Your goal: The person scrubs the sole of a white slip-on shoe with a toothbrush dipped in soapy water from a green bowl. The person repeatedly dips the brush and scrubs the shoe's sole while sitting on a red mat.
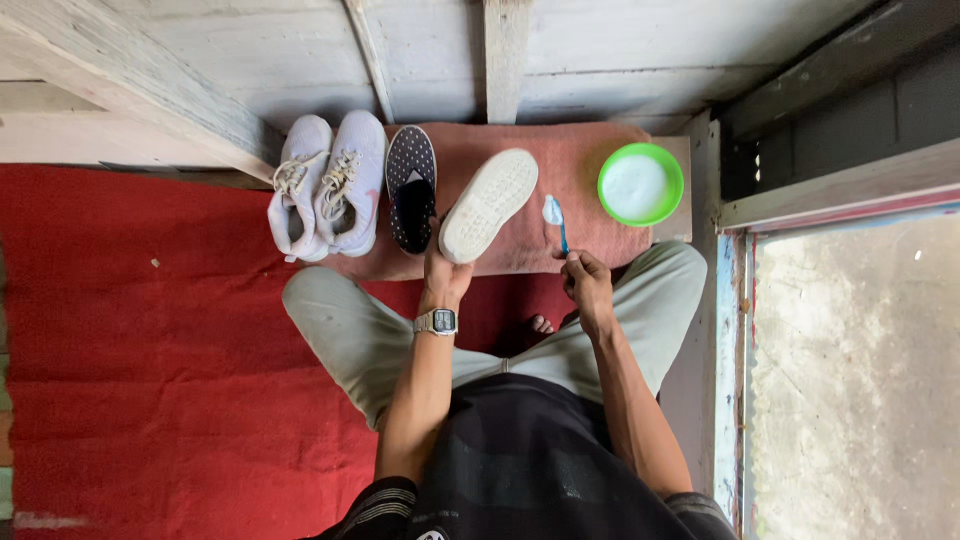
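My left hand (443,272), a watch on its wrist, grips the heel of a shoe (487,205) turned sole up, its white ribbed sole facing me. My right hand (586,279) is closed around the handle of a blue toothbrush (556,218) whose foamy head points away, just right of the sole. Both are above a reddish cloth (570,160) on the floor. A matching dark dotted shoe (411,186) lies upright beside the held one.
A pair of white laced sneakers (330,185) stands at the left of the cloth. A green bowl (640,183) of soapy white liquid sits at the right. I sit cross-legged on a red carpet (150,350); wooden wall ahead, concrete ledge right.
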